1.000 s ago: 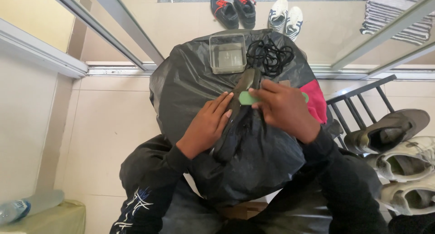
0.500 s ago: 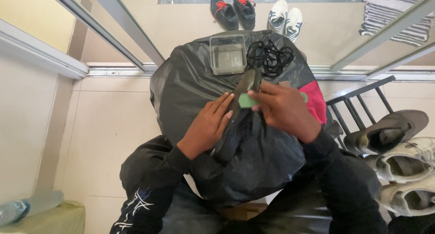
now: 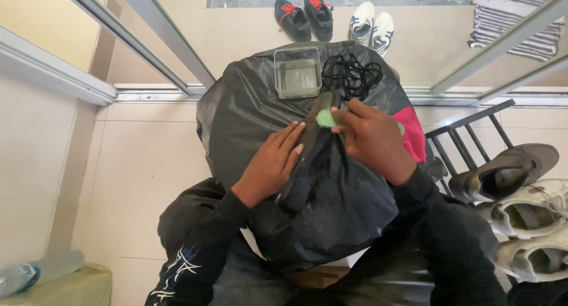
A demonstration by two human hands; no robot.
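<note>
- Almost nothing has moved since the earlier frames — the right hand (image 3: pixel 371 141) has shifted only slightly over the green piece, and the left hand (image 3: pixel 273 164) lies where it did.
- Left hand: fingers straight and close together, flat against the side of the dark shoe (image 3: pixel 313 158), pressing on it rather than closing around it.
- Right hand: curled over the top of the shoe, fingertips pinching a light green brush (image 3: pixel 326 118) at the shoe's upper end; a bit of the same green shows past the knuckles on the far side.
- The shoe lies lengthwise on the person's lap, toe pointing away, resting on a black plastic sheet (image 3: pixel 248 110) that is draped over the knees and the surface in front.
- On that sheet, just beyond the shoe, stands a clear square plastic container (image 3: pixel 297 73); beside it, to the right, lies a heap of black laces (image 3: pixel 351 75).
- A pink cloth (image 3: pixel 413 133) peeks out from under the right wrist.
- Further off on the tiled floor — a black pair of trainers with red laces (image 3: pixel 306 16) and a white pair (image 3: pixel 371 25).
- At the right edge, worn shoes sit on a dark metal rack (image 3: pixel 467 141); the nearest is a grey-brown one (image 3: pixel 510 171).
- A plastic bottle (image 3: pixel 36 273) lies at the bottom left.
</note>
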